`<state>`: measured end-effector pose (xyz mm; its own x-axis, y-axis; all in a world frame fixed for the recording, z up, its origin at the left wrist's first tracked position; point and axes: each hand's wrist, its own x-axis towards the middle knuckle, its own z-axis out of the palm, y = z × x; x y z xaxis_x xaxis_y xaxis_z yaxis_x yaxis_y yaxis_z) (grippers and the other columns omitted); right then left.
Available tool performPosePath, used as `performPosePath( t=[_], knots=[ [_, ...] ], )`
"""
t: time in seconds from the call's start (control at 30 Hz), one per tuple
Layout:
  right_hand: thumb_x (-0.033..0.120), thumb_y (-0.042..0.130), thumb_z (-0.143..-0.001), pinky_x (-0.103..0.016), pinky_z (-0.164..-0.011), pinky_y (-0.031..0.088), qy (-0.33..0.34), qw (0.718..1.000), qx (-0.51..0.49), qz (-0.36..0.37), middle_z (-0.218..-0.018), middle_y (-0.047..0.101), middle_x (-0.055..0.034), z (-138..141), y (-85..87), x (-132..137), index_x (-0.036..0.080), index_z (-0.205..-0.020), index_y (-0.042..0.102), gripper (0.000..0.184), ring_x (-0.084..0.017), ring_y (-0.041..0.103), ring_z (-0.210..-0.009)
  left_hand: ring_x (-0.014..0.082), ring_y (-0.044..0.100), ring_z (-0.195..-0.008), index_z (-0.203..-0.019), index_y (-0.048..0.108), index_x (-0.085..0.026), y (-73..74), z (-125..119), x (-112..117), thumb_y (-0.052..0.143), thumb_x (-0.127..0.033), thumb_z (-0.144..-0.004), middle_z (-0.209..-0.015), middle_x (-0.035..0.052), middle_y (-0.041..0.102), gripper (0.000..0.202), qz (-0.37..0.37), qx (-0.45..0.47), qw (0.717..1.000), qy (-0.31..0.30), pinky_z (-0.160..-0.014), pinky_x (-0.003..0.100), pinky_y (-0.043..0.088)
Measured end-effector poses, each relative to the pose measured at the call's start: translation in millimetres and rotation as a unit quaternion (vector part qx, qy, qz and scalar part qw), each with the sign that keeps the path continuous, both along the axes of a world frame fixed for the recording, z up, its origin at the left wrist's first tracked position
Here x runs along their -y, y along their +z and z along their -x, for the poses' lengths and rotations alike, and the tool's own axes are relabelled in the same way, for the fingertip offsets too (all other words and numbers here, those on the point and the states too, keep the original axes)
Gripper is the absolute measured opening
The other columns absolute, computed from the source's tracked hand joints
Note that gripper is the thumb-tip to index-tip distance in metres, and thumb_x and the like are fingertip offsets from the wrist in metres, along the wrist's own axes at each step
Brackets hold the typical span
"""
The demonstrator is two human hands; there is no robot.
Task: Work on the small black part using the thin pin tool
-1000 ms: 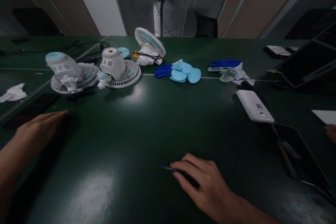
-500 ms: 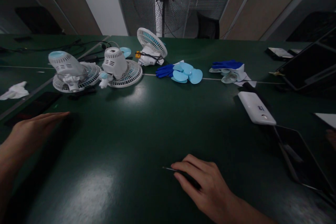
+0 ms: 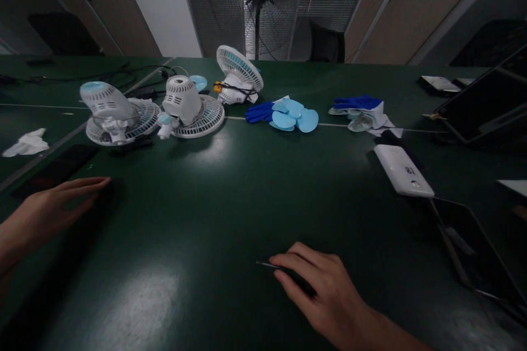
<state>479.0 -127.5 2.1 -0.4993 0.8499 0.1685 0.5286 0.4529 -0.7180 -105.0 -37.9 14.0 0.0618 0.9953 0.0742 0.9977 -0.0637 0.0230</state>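
Left hand (image 3: 45, 208), left of frame, has parted thumb from fingers, nothing held. Right hand (image 3: 329, 292), lower centre, pinches slim tool (image 3: 300, 281), pointing left. Probably light, stiff; best held by dark handle (image 3: 303, 284), behind metal shaft (image 3: 267, 264).

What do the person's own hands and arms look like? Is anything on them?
The left hand and right hand are bare, with no gloves. I see no rings on the fingers and no watch or bracelet. The forearms show no sleeves, as far as the picture reaches.
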Motion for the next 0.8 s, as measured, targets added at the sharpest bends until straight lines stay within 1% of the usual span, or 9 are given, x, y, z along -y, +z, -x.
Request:
performPosePath(
  t=[0.1,0.2,0.27,0.4,0.5,0.6,0.67,0.7,0.8],
  knots=[
    [0.02,0.059,-0.103,-0.028,-0.068,0.045,0.004,1.0,-0.004,-0.005,-0.099,0.072,-0.0002,0.6,2.8,-1.2,0.028,-0.121,0.069,0.022,-0.014,0.071,-0.081,0.0283,0.064,-0.115,-0.135,0.063,-0.011,4.6,-20.6,-4.4,0.02,-0.079,-0.093,-0.144,0.0146,0.059,0.091,0.035,-0.008,0.999,-0.021,-0.097,0.041,0.055],
    [0.02,0.059,-0.103,-0.028,-0.069,0.046,0.005,1.0,-0.009,-0.005,-0.099,0.072,-0.0007,1.0,4.3,-1.7,0.027,-0.121,0.07,0.022,-0.014,0.071,-0.082,0.0316,0.06,-0.117,-0.138,0.06,-0.006,5.7,-40.1,-8.1,0.019,-0.068,-0.097,-0.141,0.0205,0.056,0.085,0.039,-0.018,0.999,-0.02,-0.1,0.044,0.052],
    [0.021,0.058,-0.104,-0.028,-0.069,0.046,0.006,1.0,-0.009,-0.004,-0.099,0.072,-0.0009,0.8,4.5,-1.4,0.027,-0.121,0.07,0.021,-0.014,0.071,-0.082,0.0306,0.061,-0.115,-0.138,0.06,-0.007,4.9,-50.6,-7.3,0.023,-0.062,-0.1,-0.138,0.0187,0.056,0.076,0.034,-0.017,0.999,-0.014,-0.098,0.042,0.053],
    [0.022,0.058,-0.104,-0.029,-0.068,0.045,0.003,1.0,-0.003,-0.008,-0.097,0.072,-0.0011,-0.1,4.5,-0.7,0.027,-0.12,0.071,0.021,-0.015,0.071,-0.08,0.023,0.063,-0.108,-0.139,0.06,-0.016,6.4,-73.3,-0.8,0.031,-0.053,-0.105,-0.129,0.0083,0.058,0.058,-0.013,-0.013,1.0,0.01,-0.095,0.034,0.053],
    [0.022,0.058,-0.104,-0.029,-0.067,0.045,0.001,1.0,0.001,-0.01,-0.097,0.072,-0.0011,-0.3,4.9,-0.5,0.027,-0.12,0.07,0.021,-0.015,0.07,-0.079,0.0213,0.063,-0.109,-0.144,0.056,-0.017,9.9,-98.1,0.1,0.032,-0.045,-0.108,-0.132,0.0072,0.055,0.052,-0.022,0.011,1.0,-0.007,-0.097,0.032,0.052],
    [0.023,0.058,-0.104,-0.029,-0.067,0.046,0.0,1.0,-0.006,-0.013,-0.097,0.072,-0.0014,0.2,5.0,-0.2,0.027,-0.12,0.071,0.021,-0.016,0.071,-0.079,0.0242,0.063,-0.112,-0.146,0.056,-0.017,6.7,-136.7,-1.1,0.035,-0.037,-0.107,-0.133,0.0116,0.057,0.048,-0.019,0.046,0.995,-0.084,-0.097,0.036,0.054],
    [0.022,0.059,-0.103,-0.028,-0.068,0.047,-0.005,1.0,-0.015,-0.012,-0.097,0.073,-0.0014,0.3,5.0,-0.1,0.027,-0.12,0.071,0.021,-0.016,0.071,-0.08,0.0243,0.066,-0.106,-0.143,0.059,-0.021,0.0,-173.6,2.2,0.041,-0.035,-0.105,-0.127,0.0128,0.062,0.045,-0.04,0.085,0.982,-0.162,-0.091,0.035,0.056],
    [0.021,0.06,-0.103,-0.028,-0.068,0.048,-0.008,1.0,-0.021,-0.011,-0.097,0.073,-0.0013,0.1,5.0,-0.2,0.027,-0.12,0.071,0.021,-0.016,0.071,-0.08,0.0234,0.066,-0.103,-0.143,0.06,-0.023,-3.8,-195.1,5.8,0.044,-0.033,-0.105,-0.124,0.0127,0.064,0.043,-0.047,0.108,0.972,-0.204,-0.088,0.034,0.056],
    [0.018,0.06,-0.102,-0.028,-0.071,0.051,-0.033,0.998,-0.049,-0.021,-0.098,0.073,-0.0018,-1.7,5.8,-1.2,0.026,-0.119,0.071,0.022,-0.015,0.072,-0.081,0.0185,0.067,-0.096,-0.142,0.059,-0.024,-11.7,-263.4,23.2,0.049,-0.019,-0.104,-0.118,0.0105,0.069,0.04,-0.059,0.167,0.92,-0.351,-0.082,0.03,0.055]
  ],
)
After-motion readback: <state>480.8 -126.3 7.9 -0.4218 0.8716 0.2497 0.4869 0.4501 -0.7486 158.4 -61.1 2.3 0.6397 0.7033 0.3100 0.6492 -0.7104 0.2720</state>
